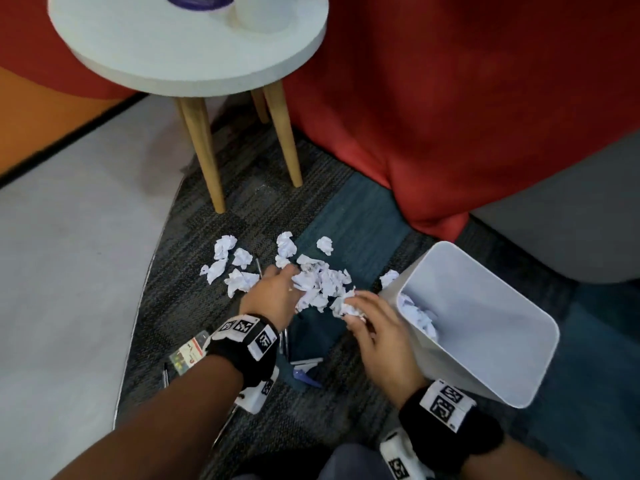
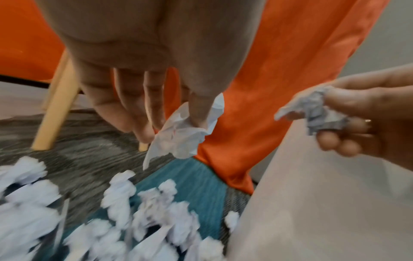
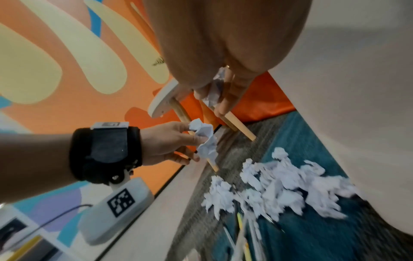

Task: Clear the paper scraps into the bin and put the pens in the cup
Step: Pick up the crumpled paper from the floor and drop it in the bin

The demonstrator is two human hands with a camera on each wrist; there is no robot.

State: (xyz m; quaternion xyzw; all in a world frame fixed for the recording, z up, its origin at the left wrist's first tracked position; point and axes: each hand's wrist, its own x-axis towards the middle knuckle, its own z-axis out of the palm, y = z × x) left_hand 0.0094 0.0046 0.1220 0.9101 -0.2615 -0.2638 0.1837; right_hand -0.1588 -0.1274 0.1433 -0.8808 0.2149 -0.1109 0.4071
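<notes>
Head view shows a person crouched over the carpet [image 1: 242, 188]. Loose paper scraps [image 1: 239, 268] lie furthest left, near the round white table's [image 1: 187, 46] wooden legs. Next comes the left hand [image 1: 273, 296], palm down, pinching one crumpled scrap [image 2: 181, 134] between its fingertips; the other fingers [image 2: 116, 106] hang down and spread a little. A bigger pile of scraps [image 1: 322, 282] lies between the two hands. The right hand [image 1: 377, 330] is curled around a small paper ball [image 1: 349, 308]. The white bin [image 1: 502, 341] stands just beside this hand, on its right, tipped toward the person, with paper already at the bottom.

The right hand is much nearer the bin, so I think its ball should go in first with a short move to the right. The left hand has to cross over the pile.

Some pens [image 1: 304, 360] lie on the carpet below the hands, near the left wrist. I cannot make out the pen cup clearly.
</notes>
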